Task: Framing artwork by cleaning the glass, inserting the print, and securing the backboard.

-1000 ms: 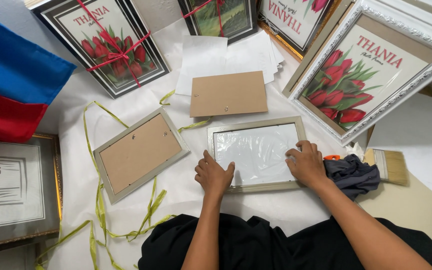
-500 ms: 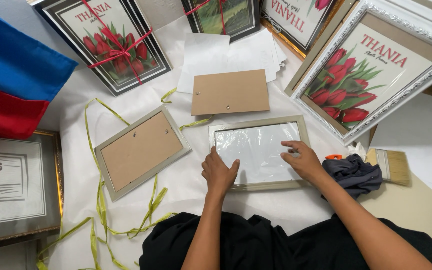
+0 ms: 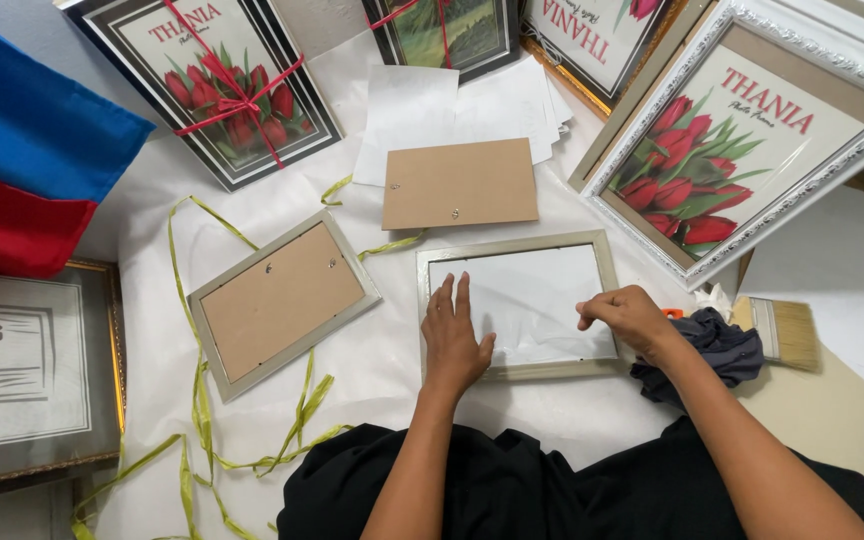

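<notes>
A pale grey picture frame (image 3: 514, 246) lies face down on the white-covered surface with a white sheet (image 3: 537, 295) in its opening. My left hand (image 3: 455, 335) rests flat on the sheet's left part, fingers straight and close together. My right hand (image 3: 630, 316) is at the frame's right edge, fingers curled and pinched at the sheet; what it grips is hidden. A brown backing board (image 3: 459, 183) lies just beyond the frame.
A second grey frame (image 3: 281, 300) lies face down at left among green ribbon (image 3: 195, 400). Framed tulip prints (image 3: 732, 140) ring the far side. A dark cloth (image 3: 717, 350) and paintbrush (image 3: 782, 333) sit right; blue and red fabric (image 3: 22, 160) left.
My left hand moved from the frame's lower left corner onto the sheet and flattened. My right hand drew its fingers in and shifted slightly down the frame's right edge.
</notes>
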